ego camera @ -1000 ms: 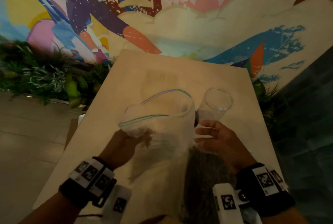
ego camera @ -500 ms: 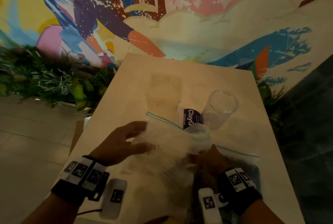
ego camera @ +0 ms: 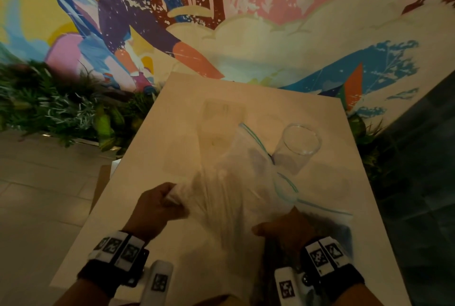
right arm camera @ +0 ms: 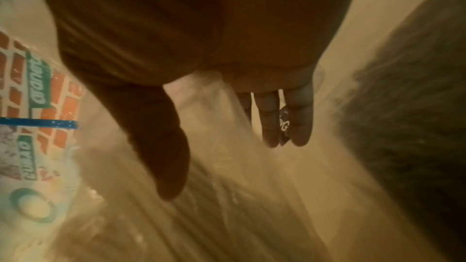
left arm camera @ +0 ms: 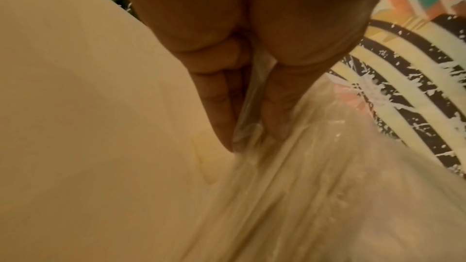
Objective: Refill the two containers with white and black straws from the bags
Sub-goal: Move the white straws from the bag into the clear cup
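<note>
Item: clear plastic zip-top bag of white straws (ego camera: 236, 194), with a blue-green seal strip. It is held up over the pale beige desk (ego camera: 187, 118) between the two hands, its open mouth turned away from the person. The straws inside are seen as pale, blurred streaks.

Left hand (ego camera: 157, 209): fingers and thumb are curled and a bunched corner of the bag is pinched; in the left wrist view the film is seen squeezed between the fingertips (left arm camera: 221, 119) and the thumb. The rest of the bag fans out to the right of this hand.

Right hand (ego camera: 285, 229): it is placed at the bag's near right edge. In the right wrist view the fingers (right arm camera: 297, 119) are seen extended behind the film and the thumb in front; whether the film is actually pinched cannot be told.

Item: clear, round, empty plastic container (ego camera: 299, 145). It stands on the desk beyond the right hand, just past the bag's mouth.

Item: second clear zip-top bag with dark contents (ego camera: 332, 222). It lies flat on the desk directly beside the right hand, to its right, partly covered by the held bag.

Item: dark printed label (right arm camera: 284, 125), lettering unreadable, glimpsed between the right fingers.

Surroundings: a colourful painted wall mural (ego camera: 221, 10) and green foliage (ego camera: 49, 108) are seen beyond the hands.
</note>
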The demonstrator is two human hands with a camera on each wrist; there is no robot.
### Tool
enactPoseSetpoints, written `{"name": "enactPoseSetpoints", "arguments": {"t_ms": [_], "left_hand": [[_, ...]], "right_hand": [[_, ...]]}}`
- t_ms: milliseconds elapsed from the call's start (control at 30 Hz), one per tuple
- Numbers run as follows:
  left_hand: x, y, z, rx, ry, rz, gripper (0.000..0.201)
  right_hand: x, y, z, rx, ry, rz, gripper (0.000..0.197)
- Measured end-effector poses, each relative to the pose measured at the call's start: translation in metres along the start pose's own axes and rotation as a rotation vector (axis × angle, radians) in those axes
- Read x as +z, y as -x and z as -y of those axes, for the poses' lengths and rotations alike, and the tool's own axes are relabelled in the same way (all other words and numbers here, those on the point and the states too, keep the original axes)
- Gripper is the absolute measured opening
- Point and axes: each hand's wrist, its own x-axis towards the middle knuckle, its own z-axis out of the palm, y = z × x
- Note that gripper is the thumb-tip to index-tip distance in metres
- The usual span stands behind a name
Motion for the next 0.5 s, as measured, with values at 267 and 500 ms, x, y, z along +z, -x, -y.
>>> {"name": "enactPoseSetpoints", "arguments": {"t_ms": [267,500], "left_hand": [[-0.001,0.008,-0.024,0.038,0.468,0.217,0.057],[0.003,0.007,-0.014,-0.171,0.649,0.153,0.038]], "right_hand": [[0.013,-0.007,0.002,-0.067,-0.143,0.176,0.076],[0.005,-0.013,-0.009,-0.124,-0.119,0.127,0.063]]}}
